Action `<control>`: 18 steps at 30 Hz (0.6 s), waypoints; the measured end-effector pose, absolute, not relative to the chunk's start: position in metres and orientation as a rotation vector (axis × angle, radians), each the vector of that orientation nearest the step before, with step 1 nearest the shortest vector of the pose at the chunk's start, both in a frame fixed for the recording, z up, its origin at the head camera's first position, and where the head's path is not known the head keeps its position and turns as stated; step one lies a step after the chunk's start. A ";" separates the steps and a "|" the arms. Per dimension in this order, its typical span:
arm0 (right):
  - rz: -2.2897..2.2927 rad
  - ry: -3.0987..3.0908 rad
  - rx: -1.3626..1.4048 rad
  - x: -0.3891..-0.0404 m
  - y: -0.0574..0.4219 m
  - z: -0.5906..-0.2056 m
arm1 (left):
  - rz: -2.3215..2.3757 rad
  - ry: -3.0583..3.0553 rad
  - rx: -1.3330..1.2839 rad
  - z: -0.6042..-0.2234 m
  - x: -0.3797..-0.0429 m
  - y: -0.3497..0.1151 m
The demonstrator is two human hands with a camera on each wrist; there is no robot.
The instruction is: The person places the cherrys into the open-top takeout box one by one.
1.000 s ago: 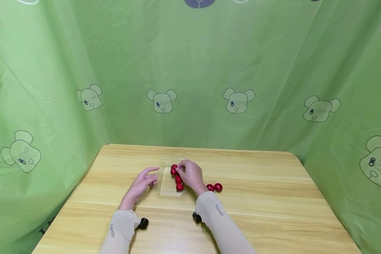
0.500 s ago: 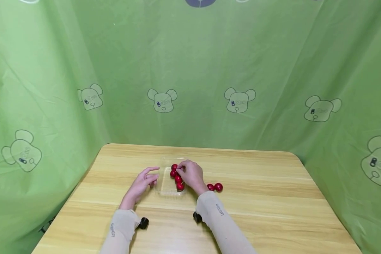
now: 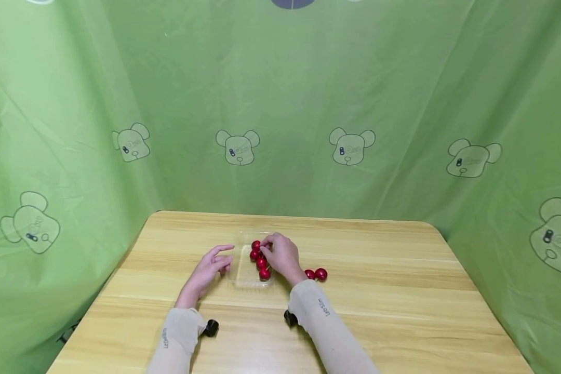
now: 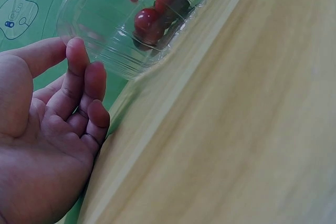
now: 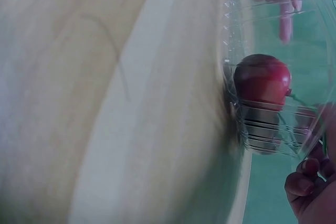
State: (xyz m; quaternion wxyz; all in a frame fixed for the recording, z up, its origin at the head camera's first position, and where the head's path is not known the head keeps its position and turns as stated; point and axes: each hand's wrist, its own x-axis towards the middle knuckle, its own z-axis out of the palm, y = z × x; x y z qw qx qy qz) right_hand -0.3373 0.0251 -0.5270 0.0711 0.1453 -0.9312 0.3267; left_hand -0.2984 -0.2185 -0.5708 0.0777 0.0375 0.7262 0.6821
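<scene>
Light wood-grain table [image 3: 402,306], green curtain [image 3: 290,78] behind and on both sides, printed bear heads [image 3: 239,149]

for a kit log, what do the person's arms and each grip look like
The left sleeve and right sleeve are light beige, each with small dark lettering. A short black rounded piece shows beside the left sleeve's end, and another black piece beside the right. The left grip and right grip are bare.

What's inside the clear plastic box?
At least four red cherries show in the clear plastic box, in its right half in the head view. The right hand covers part of that side, so anything beneath it can't be seen.
</scene>
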 end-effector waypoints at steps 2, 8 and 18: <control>0.991 -2.801 0.433 -0.337 0.026 -0.526 | 2.041 2.176 0.108 -0.571 -0.298 -0.218; 1.025 -2.788 0.417 -0.337 0.027 -0.525 | 2.034 2.178 0.115 -0.572 -0.299 -0.218; 1.134 -2.699 0.428 -0.335 0.035 -0.526 | 2.024 2.186 0.100 -0.571 -0.298 -0.218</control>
